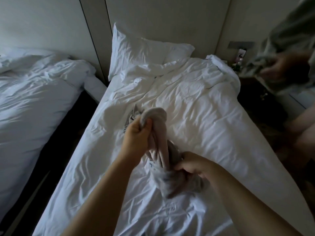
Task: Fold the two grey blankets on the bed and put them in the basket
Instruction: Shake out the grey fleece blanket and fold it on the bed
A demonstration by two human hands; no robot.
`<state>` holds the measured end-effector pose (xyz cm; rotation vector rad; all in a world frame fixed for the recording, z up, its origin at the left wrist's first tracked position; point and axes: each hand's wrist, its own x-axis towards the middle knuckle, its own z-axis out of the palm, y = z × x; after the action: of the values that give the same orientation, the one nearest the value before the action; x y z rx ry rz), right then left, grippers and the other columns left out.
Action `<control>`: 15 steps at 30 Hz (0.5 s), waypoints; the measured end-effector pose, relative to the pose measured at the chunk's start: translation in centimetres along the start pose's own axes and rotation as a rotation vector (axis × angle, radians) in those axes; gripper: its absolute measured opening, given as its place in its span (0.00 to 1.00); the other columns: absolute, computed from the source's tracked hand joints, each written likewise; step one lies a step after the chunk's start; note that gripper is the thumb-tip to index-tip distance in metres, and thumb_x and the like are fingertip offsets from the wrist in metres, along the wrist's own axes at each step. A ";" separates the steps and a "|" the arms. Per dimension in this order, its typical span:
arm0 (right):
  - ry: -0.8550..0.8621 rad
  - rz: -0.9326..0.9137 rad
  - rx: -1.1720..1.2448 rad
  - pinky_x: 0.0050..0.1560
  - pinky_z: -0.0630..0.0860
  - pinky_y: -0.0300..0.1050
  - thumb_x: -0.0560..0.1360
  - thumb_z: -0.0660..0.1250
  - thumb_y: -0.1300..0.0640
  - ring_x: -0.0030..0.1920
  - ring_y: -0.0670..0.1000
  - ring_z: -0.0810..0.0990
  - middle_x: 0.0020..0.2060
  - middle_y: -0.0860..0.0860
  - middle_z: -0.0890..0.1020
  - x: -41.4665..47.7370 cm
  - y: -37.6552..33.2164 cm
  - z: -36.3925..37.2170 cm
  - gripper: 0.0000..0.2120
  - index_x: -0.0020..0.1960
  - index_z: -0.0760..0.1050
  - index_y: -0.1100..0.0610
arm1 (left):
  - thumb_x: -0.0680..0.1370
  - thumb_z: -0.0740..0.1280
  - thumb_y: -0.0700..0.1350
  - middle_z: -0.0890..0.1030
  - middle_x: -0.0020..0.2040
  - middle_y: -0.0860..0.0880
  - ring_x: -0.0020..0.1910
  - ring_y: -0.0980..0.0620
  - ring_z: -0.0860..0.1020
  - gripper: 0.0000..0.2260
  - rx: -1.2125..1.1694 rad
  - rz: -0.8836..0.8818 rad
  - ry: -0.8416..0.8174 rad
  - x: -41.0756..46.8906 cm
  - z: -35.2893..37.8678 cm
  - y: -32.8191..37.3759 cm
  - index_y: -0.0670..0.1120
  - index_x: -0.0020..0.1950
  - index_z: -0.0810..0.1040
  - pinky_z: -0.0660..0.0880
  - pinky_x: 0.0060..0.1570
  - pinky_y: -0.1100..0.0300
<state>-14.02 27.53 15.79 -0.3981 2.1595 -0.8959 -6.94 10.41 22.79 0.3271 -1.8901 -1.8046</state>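
The left hand is closed in a fist around the top of a bunched grey blanket, thumb pressed against the cloth where it loops over the knuckles. The right hand, lower and toward five o'clock from the left, is also closed, pinching the same blanket at its lower part, where the cloth gathers into a thick wad that hangs down onto the sheet. Between the two hands the blanket runs as a twisted rope of folds, not as a flat sheet, so no edge or corner can be picked out.

Just behind the left fist, at about eleven o'clock from it, a darker grey piece of cloth lies crumpled on the bed; it may be the second blanket or a tail of the first, and I cannot tell which.

All this sits over the near-left part of the white bed, with a pillow at twelve o'clock against the wall. A second bed lies at nine o'clock. At two to three o'clock another person's hand holds a pale cloth, blurred. No basket shows.

I judge the step to be the very start of folding the first blanket: it is gathered up, not yet spread. The next move calls for finding two corners, shaking the cloth open and laying it flat on the free sheet.
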 end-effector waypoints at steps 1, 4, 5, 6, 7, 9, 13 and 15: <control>-0.032 0.084 -0.047 0.49 0.78 0.44 0.72 0.70 0.61 0.45 0.51 0.82 0.47 0.57 0.84 -0.1 0.3 -0.3 0.11 0.54 0.81 0.60 | 0.82 0.61 0.40 0.79 0.26 0.55 0.24 0.61 0.74 0.16 -0.022 0.020 0.042 0.6 -0.9 0.6 0.52 0.38 0.81 0.70 0.23 0.68; 0.211 0.149 0.020 0.33 0.72 0.38 0.76 0.63 0.62 0.33 0.52 0.78 0.35 0.57 0.81 -0.5 0.2 -2.7 0.09 0.42 0.79 0.63 | 0.81 0.62 0.39 0.76 0.26 0.56 0.26 0.60 0.71 0.16 -0.003 0.116 0.166 2.4 -4.2 1.5 0.53 0.36 0.80 0.69 0.25 0.66; 0.398 0.075 0.065 0.35 0.72 0.40 0.76 0.61 0.64 0.37 0.53 0.79 0.37 0.57 0.81 -0.3 0.3 -3.8 0.09 0.44 0.80 0.62 | 0.81 0.62 0.40 0.77 0.28 0.58 0.29 0.61 0.72 0.15 -0.025 0.143 0.228 2.8 -5.4 1.6 0.53 0.37 0.80 0.71 0.29 0.66; 0.600 -0.026 0.137 0.40 0.74 0.43 0.74 0.59 0.67 0.42 0.54 0.79 0.40 0.56 0.81 -0.4 0.2 -4.8 0.11 0.47 0.80 0.61 | 0.80 0.63 0.40 0.78 0.31 0.59 0.31 0.62 0.73 0.14 -0.069 0.159 0.300 3.2 -6.6 1.5 0.52 0.39 0.80 0.72 0.32 0.66; 0.800 -0.123 0.261 0.45 0.76 0.46 0.72 0.58 0.69 0.45 0.53 0.79 0.43 0.54 0.82 -0.5 0.0 -5.7 0.15 0.50 0.81 0.60 | 0.80 0.63 0.41 0.79 0.33 0.58 0.34 0.62 0.74 0.13 -0.127 0.164 0.373 3.4 -7.6 1.1 0.52 0.40 0.81 0.73 0.35 0.66; 1.077 -0.250 0.539 0.48 0.76 0.47 0.68 0.56 0.68 0.45 0.49 0.80 0.44 0.49 0.82 -1.0 0.0 -6.2 0.18 0.50 0.79 0.55 | 0.80 0.63 0.41 0.78 0.36 0.56 0.37 0.60 0.75 0.12 -0.174 0.128 0.495 3.7 -9.5 -0.3 0.53 0.41 0.81 0.74 0.40 0.63; 0.852 0.161 0.114 0.50 0.71 0.51 0.74 0.58 0.68 0.52 0.63 0.78 0.51 0.65 0.80 0.4 4.1 -4.0 0.12 0.54 0.77 0.66 | 0.80 0.63 0.39 0.79 0.37 0.49 0.41 0.49 0.76 0.11 0.171 -0.280 0.359 2.1 -11.7 -6.2 0.49 0.40 0.77 0.73 0.40 0.58; 0.300 0.509 -0.049 0.51 0.72 0.54 0.78 0.57 0.67 0.50 0.63 0.78 0.50 0.67 0.78 0.5 7.5 -1.5 0.10 0.54 0.75 0.69 | 0.80 0.62 0.37 0.80 0.34 0.48 0.39 0.48 0.78 0.13 0.387 -0.476 0.150 0.2 -11.8 -8.8 0.49 0.38 0.77 0.74 0.36 0.60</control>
<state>-15.47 33.29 10.87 0.2771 2.3937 -0.6394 -2.58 -0.71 14.16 1.0967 -2.1720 -1.6102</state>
